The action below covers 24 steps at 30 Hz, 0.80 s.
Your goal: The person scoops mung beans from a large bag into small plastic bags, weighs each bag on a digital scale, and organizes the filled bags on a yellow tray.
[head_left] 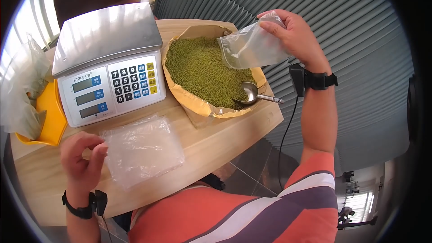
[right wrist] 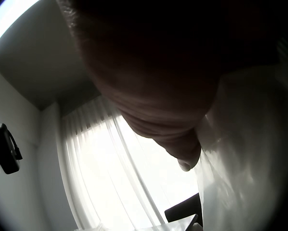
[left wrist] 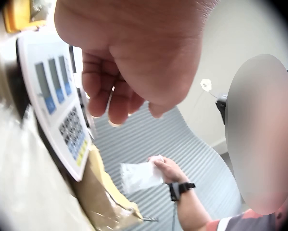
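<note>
My right hand pinches a clear plastic bag between thumb and fingers, over the right rim of a paper sack. The bag hangs flat and looks unfilled. Green mung beans fill the open sack, and a metal scoop lies half sunk in them, handle over the rim. In the right wrist view, the plastic bag fills the right side. My left hand, fingers loosely bent and holding nothing, is at the left edge of a stack of clear bags on the table.
A price scale with a steel pan stands left of the sack. Beyond it sits a yellow tray with filled plastic bags. The wooden table's front edge is near my body. A grey pleated curtain hangs at the right.
</note>
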{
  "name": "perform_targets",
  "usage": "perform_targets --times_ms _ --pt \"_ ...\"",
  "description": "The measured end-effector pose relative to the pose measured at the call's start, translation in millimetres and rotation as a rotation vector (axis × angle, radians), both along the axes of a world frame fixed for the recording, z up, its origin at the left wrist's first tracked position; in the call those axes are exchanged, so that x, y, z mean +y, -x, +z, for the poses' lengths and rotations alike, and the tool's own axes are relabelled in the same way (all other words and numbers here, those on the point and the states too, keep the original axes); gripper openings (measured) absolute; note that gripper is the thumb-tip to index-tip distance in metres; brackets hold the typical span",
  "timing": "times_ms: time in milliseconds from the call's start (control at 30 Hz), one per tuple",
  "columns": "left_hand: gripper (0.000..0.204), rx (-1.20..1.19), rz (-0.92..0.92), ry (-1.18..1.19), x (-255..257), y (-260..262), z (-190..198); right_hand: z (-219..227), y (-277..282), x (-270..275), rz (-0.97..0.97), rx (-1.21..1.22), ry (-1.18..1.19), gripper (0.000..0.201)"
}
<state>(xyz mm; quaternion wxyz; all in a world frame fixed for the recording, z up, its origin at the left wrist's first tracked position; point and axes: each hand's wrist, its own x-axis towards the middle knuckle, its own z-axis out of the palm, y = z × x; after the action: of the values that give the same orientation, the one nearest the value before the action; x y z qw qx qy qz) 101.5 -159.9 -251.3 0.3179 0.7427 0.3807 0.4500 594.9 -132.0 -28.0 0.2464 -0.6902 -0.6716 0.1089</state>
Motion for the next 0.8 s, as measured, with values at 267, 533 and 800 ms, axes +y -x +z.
perform_targets --times_ms 267,533,800 --pt "0.032 -0.305 -0.377 0.576 40 -168 93 5 -2 -18 0.034 0.117 -0.024 0.032" --pt "0.041 -0.432 -0.619 0.962 87 -298 75 1 -17 -32 0.033 0.258 -0.006 0.036" --pt "0.02 -0.927 -0.649 0.978 89 -318 54 -26 -56 -34 0.046 0.545 -0.015 0.043"
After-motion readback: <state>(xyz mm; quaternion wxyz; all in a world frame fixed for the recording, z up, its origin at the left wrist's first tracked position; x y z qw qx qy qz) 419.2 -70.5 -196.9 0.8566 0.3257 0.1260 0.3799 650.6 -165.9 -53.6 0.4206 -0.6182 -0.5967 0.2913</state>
